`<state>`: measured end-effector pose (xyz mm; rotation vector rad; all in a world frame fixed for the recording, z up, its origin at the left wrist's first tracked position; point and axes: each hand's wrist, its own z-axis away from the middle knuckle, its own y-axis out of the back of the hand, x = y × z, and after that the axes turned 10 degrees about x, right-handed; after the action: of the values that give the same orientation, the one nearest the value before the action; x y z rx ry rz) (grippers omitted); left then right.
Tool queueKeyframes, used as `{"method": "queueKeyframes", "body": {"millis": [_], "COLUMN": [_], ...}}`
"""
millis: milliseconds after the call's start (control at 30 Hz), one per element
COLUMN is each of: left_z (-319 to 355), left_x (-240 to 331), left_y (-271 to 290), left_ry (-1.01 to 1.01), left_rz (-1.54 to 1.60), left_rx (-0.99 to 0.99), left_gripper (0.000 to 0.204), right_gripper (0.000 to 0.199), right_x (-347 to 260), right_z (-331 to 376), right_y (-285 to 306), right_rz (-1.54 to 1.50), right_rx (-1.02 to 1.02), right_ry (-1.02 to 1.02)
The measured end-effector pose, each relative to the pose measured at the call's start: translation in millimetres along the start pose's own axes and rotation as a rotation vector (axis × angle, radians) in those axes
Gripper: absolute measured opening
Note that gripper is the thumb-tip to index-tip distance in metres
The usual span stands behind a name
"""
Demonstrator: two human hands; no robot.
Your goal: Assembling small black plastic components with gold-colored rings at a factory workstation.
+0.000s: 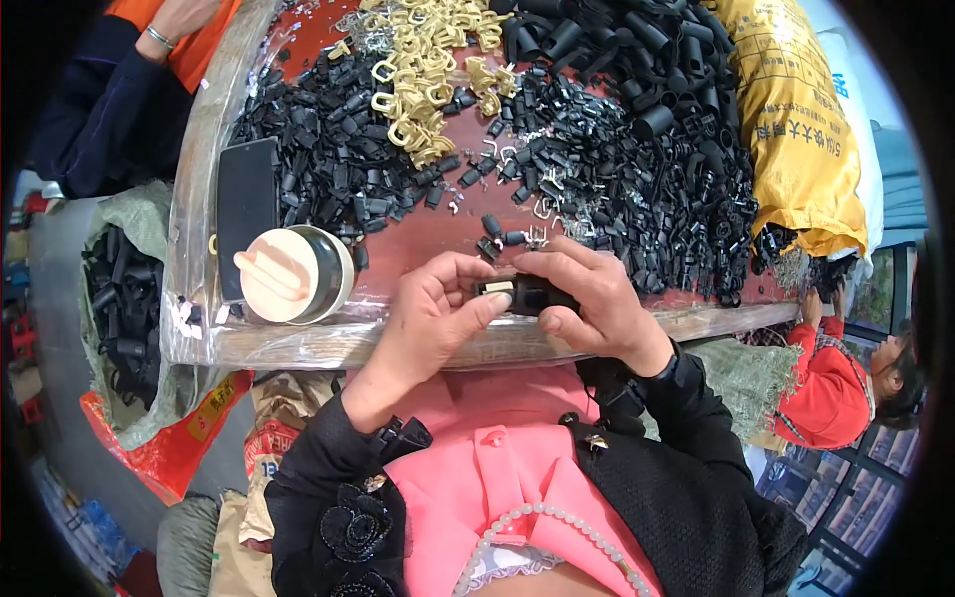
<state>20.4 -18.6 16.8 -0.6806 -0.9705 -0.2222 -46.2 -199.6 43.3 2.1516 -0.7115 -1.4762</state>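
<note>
Near the table's front edge, both my hands are closed around one short black plastic tube. A small pale piece shows at its left end, under the thumb of my left hand. My right hand grips the tube's other end, fingers curled over the top and thumb below. Just beyond my fingertips lie a few small black clips and a bent metal wire piece. My fingers partly hide the tube.
Heaps of small black parts, cream hooks and larger black tubes cover the red table. A lidded jar and black phone sit left. A yellow sack stands right. Co-workers sit at both sides.
</note>
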Motion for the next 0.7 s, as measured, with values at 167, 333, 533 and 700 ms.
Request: {"method": "queueKeyframes", "body": {"millis": [167, 333, 533, 700], "left_z": [-3, -8, -7, -8], "left_x": [-4, -9, -8, -10], "left_y": [6, 10, 10, 10], "left_ry": [0.069, 0.181, 0.17, 0.161], "left_rz": [-0.034, 0.085, 0.019, -0.021], "left_rx": [-0.028, -0.04, -0.02, -0.03], "left_gripper": [0.022, 0.021, 0.023, 0.022], "right_gripper": [0.058, 0.06, 0.059, 0.057], "right_x": [2, 2, 10, 13], "right_z": [2, 0, -1, -1], "right_y": [-4, -6, -7, -3], "right_rz": [0.088, 0.126, -0.081, 0.091], "right_rx": [0.034, 0.012, 0.01, -0.037], "right_ry": [0.099, 0.092, -0.033, 0.171]}}
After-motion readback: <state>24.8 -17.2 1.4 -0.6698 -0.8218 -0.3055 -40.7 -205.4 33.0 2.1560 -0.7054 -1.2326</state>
